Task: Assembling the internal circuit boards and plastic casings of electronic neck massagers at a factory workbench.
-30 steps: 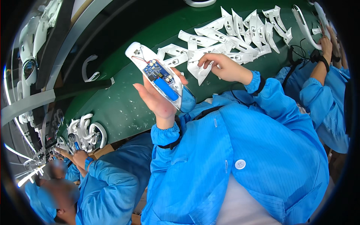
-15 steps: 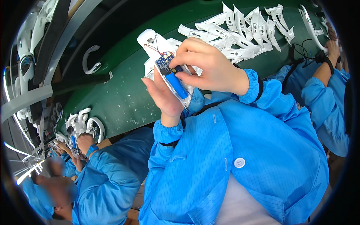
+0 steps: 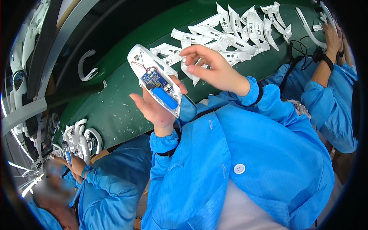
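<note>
A white curved plastic housing [image 3: 175,74] rests in my left hand [image 3: 158,114], whose fingers wrap beneath it while the thumb sticks out to the left. Inside the housing sit a blue circuit board [image 3: 155,80] and a blue cylindrical battery [image 3: 165,98], with thin wires running to the upper end. To the right of it, my right hand [image 3: 218,71] is raised with thumb and fingers apart and nothing visibly gripped. Behind its fingertips lies a white shell piece [image 3: 194,78]; whether they touch it I cannot tell.
Several white shell pieces [image 3: 234,43] spread over the green table [image 3: 122,100]. At left, a co-worker in a blue coat [image 3: 109,184] handles a part beside white curved parts [image 3: 92,138]. Another person's hand [image 3: 330,38] works at the right, near a black cable [image 3: 304,53].
My right hand has left the circuit board and moved away, its fingers parting. The housing in my left hand has turned slightly, showing board and battery fully. The whole view has shifted a little.
</note>
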{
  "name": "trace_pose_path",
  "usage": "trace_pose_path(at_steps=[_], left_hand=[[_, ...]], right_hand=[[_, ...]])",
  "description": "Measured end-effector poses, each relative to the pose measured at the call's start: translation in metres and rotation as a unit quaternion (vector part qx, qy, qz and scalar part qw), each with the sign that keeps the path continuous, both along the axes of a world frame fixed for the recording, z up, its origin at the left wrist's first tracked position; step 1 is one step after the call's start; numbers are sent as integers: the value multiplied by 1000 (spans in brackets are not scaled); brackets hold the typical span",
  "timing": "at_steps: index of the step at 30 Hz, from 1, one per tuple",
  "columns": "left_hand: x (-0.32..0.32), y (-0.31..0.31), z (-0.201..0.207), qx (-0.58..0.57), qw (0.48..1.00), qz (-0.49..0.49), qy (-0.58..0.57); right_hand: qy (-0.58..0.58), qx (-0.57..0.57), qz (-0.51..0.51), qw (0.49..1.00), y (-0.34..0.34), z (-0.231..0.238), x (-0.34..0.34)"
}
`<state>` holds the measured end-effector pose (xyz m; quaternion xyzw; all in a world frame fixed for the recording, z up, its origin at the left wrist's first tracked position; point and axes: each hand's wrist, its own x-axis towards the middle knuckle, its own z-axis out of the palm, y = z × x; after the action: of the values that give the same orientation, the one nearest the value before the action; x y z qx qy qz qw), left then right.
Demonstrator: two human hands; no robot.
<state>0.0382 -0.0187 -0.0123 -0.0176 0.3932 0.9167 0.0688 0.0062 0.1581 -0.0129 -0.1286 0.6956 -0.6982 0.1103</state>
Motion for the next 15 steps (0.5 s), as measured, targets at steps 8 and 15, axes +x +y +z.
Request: trace_pose_path(at_steps=[8,15], left_hand=[[6,-12,-17,-96,991,87,-13],[-2,-44,-18,146,983,-14,-113]], right_hand=[[-90,42,189,977,-33,-17,33],[-37,52,246,967,-39,-35,36]])
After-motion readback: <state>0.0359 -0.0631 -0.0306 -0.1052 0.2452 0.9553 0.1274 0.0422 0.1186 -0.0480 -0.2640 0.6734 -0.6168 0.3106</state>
